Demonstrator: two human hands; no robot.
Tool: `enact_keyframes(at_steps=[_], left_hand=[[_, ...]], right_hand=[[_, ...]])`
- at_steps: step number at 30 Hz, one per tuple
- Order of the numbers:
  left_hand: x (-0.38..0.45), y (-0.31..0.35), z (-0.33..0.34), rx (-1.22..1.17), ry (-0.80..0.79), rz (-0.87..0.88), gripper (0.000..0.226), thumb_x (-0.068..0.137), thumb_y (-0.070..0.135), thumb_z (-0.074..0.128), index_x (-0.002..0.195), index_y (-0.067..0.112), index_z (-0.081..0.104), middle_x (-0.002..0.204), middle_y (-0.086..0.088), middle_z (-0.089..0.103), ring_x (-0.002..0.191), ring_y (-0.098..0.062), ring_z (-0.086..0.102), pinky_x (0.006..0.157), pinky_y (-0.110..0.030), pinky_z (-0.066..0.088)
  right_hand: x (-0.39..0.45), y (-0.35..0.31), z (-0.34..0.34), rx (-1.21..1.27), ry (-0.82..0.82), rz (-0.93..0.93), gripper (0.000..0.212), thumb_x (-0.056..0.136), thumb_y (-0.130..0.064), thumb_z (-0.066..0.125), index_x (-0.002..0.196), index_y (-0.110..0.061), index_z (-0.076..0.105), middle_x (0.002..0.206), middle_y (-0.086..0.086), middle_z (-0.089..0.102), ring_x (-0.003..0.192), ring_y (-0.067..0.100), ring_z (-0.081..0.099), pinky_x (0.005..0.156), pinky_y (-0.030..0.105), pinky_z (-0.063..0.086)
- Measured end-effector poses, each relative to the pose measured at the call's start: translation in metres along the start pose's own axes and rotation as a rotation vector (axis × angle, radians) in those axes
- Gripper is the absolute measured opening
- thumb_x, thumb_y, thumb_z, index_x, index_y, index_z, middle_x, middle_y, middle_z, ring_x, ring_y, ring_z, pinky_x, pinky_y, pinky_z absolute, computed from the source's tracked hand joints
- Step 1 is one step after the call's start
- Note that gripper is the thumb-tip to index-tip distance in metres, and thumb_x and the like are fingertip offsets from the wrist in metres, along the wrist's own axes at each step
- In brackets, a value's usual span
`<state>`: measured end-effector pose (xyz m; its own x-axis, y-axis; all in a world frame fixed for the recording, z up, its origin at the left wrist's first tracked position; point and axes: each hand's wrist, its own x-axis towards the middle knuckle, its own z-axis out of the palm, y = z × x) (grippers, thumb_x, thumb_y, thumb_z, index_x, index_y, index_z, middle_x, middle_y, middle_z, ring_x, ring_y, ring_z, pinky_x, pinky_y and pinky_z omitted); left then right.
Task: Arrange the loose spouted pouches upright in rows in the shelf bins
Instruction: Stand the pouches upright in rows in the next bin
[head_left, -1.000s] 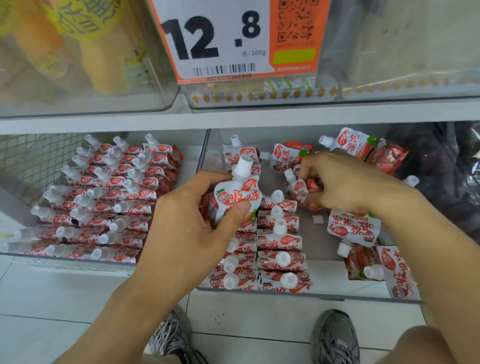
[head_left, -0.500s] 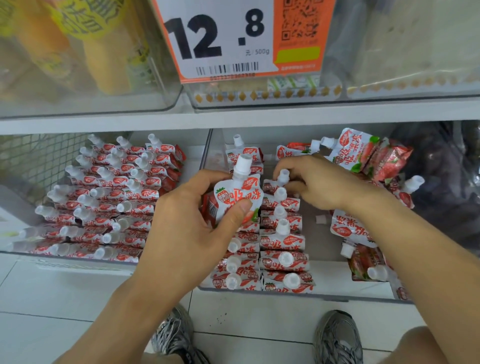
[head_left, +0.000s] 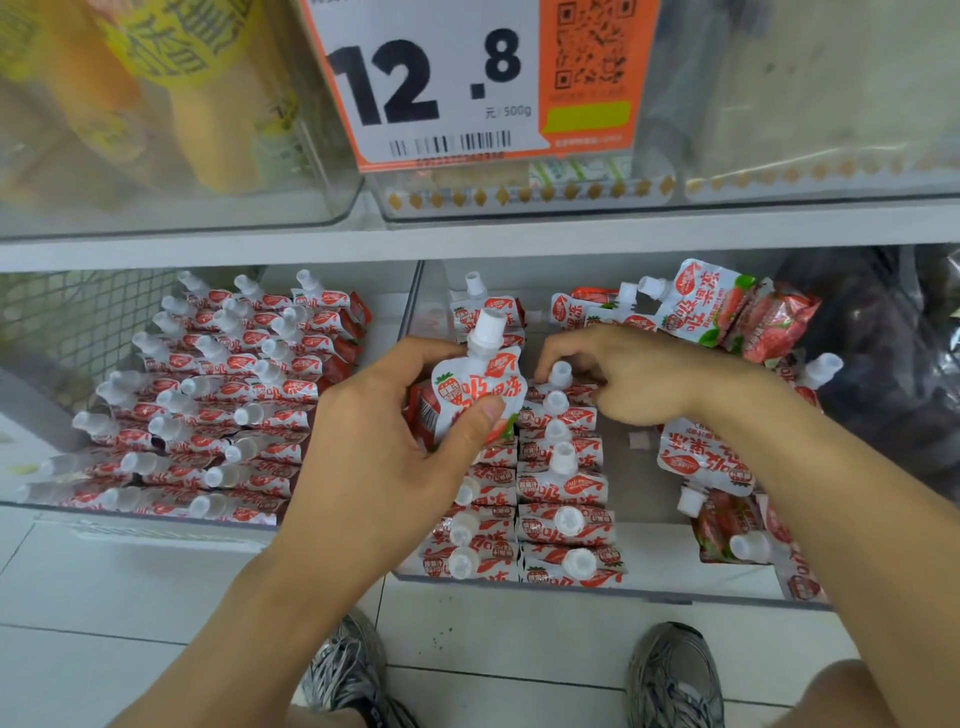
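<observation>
Shoes (head_left: 675, 675) stand at the bottom of the frame on pale floor tiles (head_left: 78, 597). Above them, at centre, the left hand (head_left: 384, 467) holds a spouted pouch (head_left: 480, 395) upright, thumb pressed across its front and fingers curled behind, white cap on top. Beneath and just right of it, two rows of pouches (head_left: 561, 499) stand in the clear right-hand bin (head_left: 675, 587), running from the near edge back. The right hand (head_left: 623, 374), right of centre, has its fingers curled down at the capped top of a pouch in the far part of the right row. Loose pouches (head_left: 706, 457) lie flat and tumbled along the bin's right side. At the left of the frame, the neighbouring bin (head_left: 156, 519) holds packed rows. Above the shelf edge (head_left: 467, 239), at the top centre, hangs a price tag (head_left: 431, 78) reading 12.8.
</observation>
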<state>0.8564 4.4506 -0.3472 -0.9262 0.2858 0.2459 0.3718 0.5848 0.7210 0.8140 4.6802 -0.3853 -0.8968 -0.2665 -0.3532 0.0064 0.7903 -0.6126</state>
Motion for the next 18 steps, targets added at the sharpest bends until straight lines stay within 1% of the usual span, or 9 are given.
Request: enact_keyframes(at_steps=[2, 4, 6, 8, 10, 12, 14, 15, 18], left_hand=[[0.002, 0.0, 0.002, -0.001, -0.002, 0.005, 0.03, 0.077, 0.039, 0.072, 0.105, 0.034, 0.06, 0.083, 0.02, 0.069, 0.068, 0.005, 0.064, 0.058, -0.005, 0.045], [0.005, 0.001, 0.005, 0.007, -0.005, 0.012, 0.031, 0.078, 0.037, 0.073, 0.107, 0.031, 0.062, 0.084, 0.019, 0.069, 0.067, 0.008, 0.062, 0.059, -0.004, 0.044], [0.008, 0.001, 0.008, 0.022, -0.005, 0.023, 0.031, 0.079, 0.034, 0.074, 0.107, 0.029, 0.063, 0.084, 0.019, 0.068, 0.064, 0.011, 0.058, 0.058, -0.001, 0.04], [0.009, 0.001, 0.011, 0.031, -0.017, 0.028, 0.031, 0.08, 0.034, 0.073, 0.108, 0.03, 0.062, 0.086, 0.021, 0.068, 0.068, 0.01, 0.06, 0.06, -0.004, 0.044], [0.01, 0.0, 0.012, 0.033, -0.033, 0.019, 0.03, 0.081, 0.034, 0.073, 0.109, 0.032, 0.062, 0.088, 0.022, 0.068, 0.075, 0.008, 0.064, 0.064, -0.01, 0.05], [0.012, 0.0, 0.013, 0.057, -0.05, 0.008, 0.028, 0.082, 0.033, 0.072, 0.108, 0.034, 0.061, 0.088, 0.024, 0.067, 0.076, 0.008, 0.063, 0.064, -0.009, 0.05], [0.017, 0.001, 0.014, 0.108, -0.069, 0.02, 0.028, 0.083, 0.034, 0.071, 0.109, 0.034, 0.062, 0.084, 0.021, 0.068, 0.075, 0.005, 0.062, 0.062, -0.011, 0.048], [0.019, 0.003, 0.015, 0.137, -0.076, 0.036, 0.028, 0.083, 0.034, 0.07, 0.111, 0.033, 0.062, 0.08, 0.018, 0.068, 0.074, 0.003, 0.061, 0.063, -0.012, 0.047], [0.033, 0.01, 0.021, 0.168, -0.083, 0.087, 0.03, 0.085, 0.029, 0.07, 0.114, 0.027, 0.064, 0.072, 0.018, 0.062, 0.069, 0.004, 0.057, 0.061, -0.01, 0.042]], right_hand=[[-0.002, -0.001, -0.002, 0.054, -0.038, 0.04, 0.064, 0.08, 0.014, 0.045, 0.119, -0.034, 0.061, 0.125, -0.012, 0.057, 0.12, 0.009, 0.052, 0.097, 0.029, 0.046], [-0.002, 0.002, 0.0, 0.037, 0.03, 0.031, 0.067, 0.079, 0.013, 0.045, 0.121, -0.036, 0.062, 0.132, -0.01, 0.053, 0.124, 0.011, 0.048, 0.1, 0.028, 0.044], [-0.002, 0.003, 0.001, 0.056, 0.084, 0.031, 0.067, 0.079, 0.012, 0.045, 0.122, -0.037, 0.064, 0.129, -0.011, 0.053, 0.118, 0.007, 0.053, 0.09, 0.018, 0.047], [-0.002, 0.0, -0.001, 0.089, 0.019, 0.037, 0.065, 0.079, 0.012, 0.046, 0.113, -0.04, 0.066, 0.107, -0.018, 0.059, 0.081, -0.011, 0.058, 0.056, 0.006, 0.042], [-0.001, -0.003, -0.006, 0.092, -0.043, 0.054, 0.063, 0.077, 0.011, 0.048, 0.103, -0.044, 0.065, 0.086, -0.022, 0.058, 0.056, -0.01, 0.052, 0.045, 0.009, 0.035], [-0.004, 0.001, -0.01, 0.142, -0.06, 0.065, 0.065, 0.078, 0.009, 0.049, 0.108, -0.047, 0.062, 0.092, -0.025, 0.06, 0.076, -0.014, 0.055, 0.062, 0.008, 0.04], [-0.012, 0.008, -0.011, 0.291, -0.076, 0.092, 0.072, 0.079, 0.01, 0.049, 0.123, -0.048, 0.054, 0.117, -0.015, 0.062, 0.113, 0.0, 0.053, 0.09, 0.021, 0.041], [-0.015, 0.011, -0.011, 0.355, -0.074, 0.096, 0.075, 0.08, 0.009, 0.05, 0.13, -0.047, 0.049, 0.123, -0.009, 0.062, 0.121, 0.007, 0.051, 0.096, 0.025, 0.04], [-0.02, 0.009, -0.009, 0.358, -0.059, 0.035, 0.064, 0.087, -0.009, 0.06, 0.134, -0.045, 0.036, 0.116, -0.013, 0.064, 0.12, 0.011, 0.053, 0.098, 0.028, 0.04]])
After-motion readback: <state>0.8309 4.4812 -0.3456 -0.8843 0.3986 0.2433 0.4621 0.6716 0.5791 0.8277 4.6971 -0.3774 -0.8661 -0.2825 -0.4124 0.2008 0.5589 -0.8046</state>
